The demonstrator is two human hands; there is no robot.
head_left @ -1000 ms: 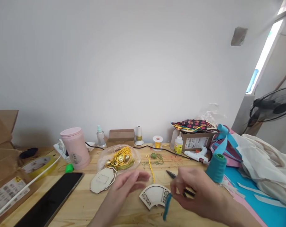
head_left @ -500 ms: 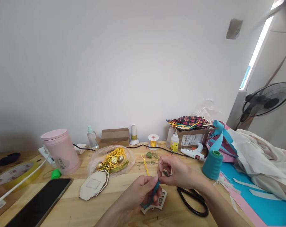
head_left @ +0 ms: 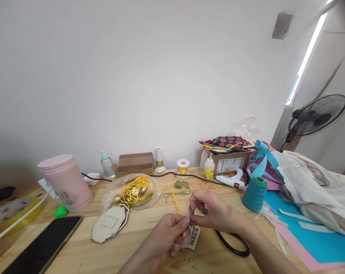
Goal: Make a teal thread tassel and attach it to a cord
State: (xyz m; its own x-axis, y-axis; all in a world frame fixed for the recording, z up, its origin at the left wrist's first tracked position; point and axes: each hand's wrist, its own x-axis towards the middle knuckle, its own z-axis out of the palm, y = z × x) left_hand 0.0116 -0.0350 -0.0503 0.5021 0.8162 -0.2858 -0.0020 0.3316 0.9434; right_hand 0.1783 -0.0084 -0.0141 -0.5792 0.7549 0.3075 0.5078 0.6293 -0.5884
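Here, the fingers of both hands meet at one teal strand (head_left: 191,220), which lies mostly hidden. The left hand (head_left: 172,233) pinches it between thumb and index finger, the other fingers curled; the right hand (head_left: 216,211) closes thumb and fingertips narrowly on its upper end. A second bit of teal shows below the left fingers. Just under the hands lies one fan-shaped panel (head_left: 194,236) with a latticed end, its left part covered by the left hand.

Beside the right hand is one black scissor handle (head_left: 233,250), partly hidden. Just beyond the hands, on the wooden table (head_left: 138,228), are one twisted yellow cord (head_left: 174,198) and one small ball of green thread (head_left: 178,184). To the left, two overlapping octagonal pieces (head_left: 108,224) touch one clear bag (head_left: 109,192) with yellow string and at least four gold-coloured bells (head_left: 135,191).

Farther left are one phone (head_left: 43,245), one green cap (head_left: 61,211), one pink tumbler (head_left: 66,182) and one tape roll (head_left: 32,213). On the far side stand two thread spools, one white (head_left: 159,156) and one yellow-wound (head_left: 183,169). At right are one glue gun (head_left: 231,179) and one teal cone (head_left: 255,195).
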